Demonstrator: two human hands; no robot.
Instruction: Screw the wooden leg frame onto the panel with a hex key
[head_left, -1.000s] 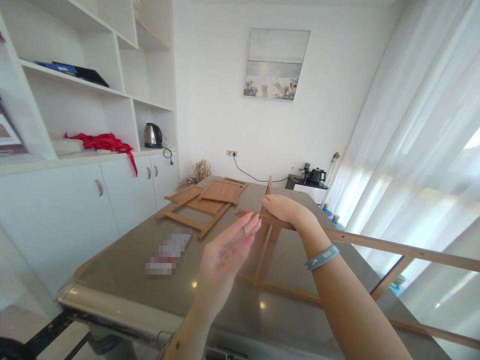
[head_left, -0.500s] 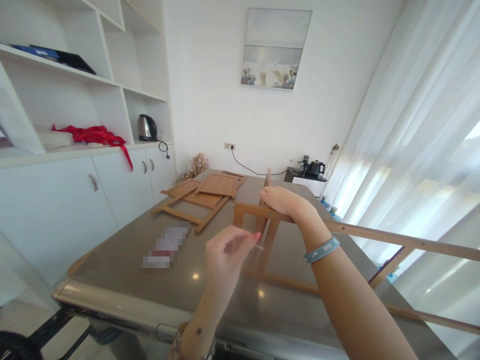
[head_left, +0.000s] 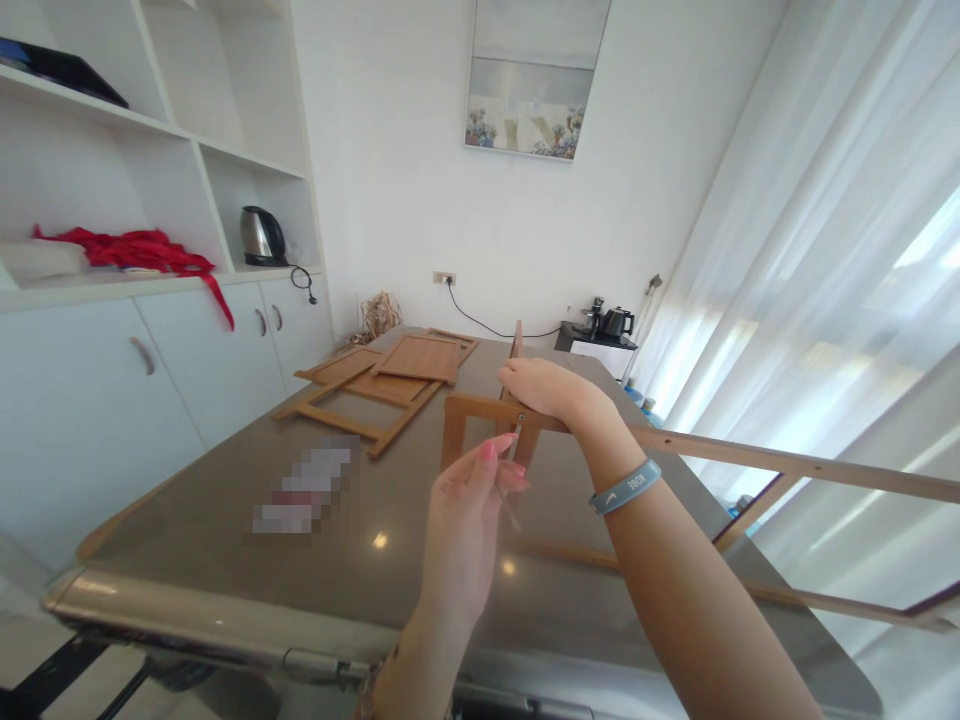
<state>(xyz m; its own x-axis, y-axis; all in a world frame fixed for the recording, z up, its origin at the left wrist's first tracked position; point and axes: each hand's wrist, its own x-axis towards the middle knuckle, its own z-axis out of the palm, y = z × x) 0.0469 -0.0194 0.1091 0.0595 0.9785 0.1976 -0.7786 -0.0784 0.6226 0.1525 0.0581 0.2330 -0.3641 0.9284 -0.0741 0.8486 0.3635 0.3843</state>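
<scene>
My left hand (head_left: 469, 520) is closed in a pinch in front of the frame's near joint. Between its fingers is a thin, pale rod, blurred, which looks like a hex key (head_left: 511, 513). Just above the fingertips a bolt head (head_left: 521, 416) shows in the wood. My right hand (head_left: 551, 388) is wrapped over the corner of a wooden frame (head_left: 705, 445), where a board (head_left: 518, 340) standing on edge meets the long rail. The right fingertips are partly hidden behind the wood. The frame stands on the table (head_left: 360, 590) and reaches past its right side.
Flat wooden panels (head_left: 420, 358) and an open wooden frame piece (head_left: 382, 435) lie at the table's far left. A blurred-out printed packet or sheet (head_left: 304, 490) lies nearer. White shelves (head_left: 247, 160) stand left, curtains (head_left: 810, 260) hang right, and a small black-topped cabinet (head_left: 596, 342) is behind.
My left hand has turned and risen slightly, its fingertips now close below the bolt head. My right hand keeps its hold. The whole view has shifted a little to the right and down.
</scene>
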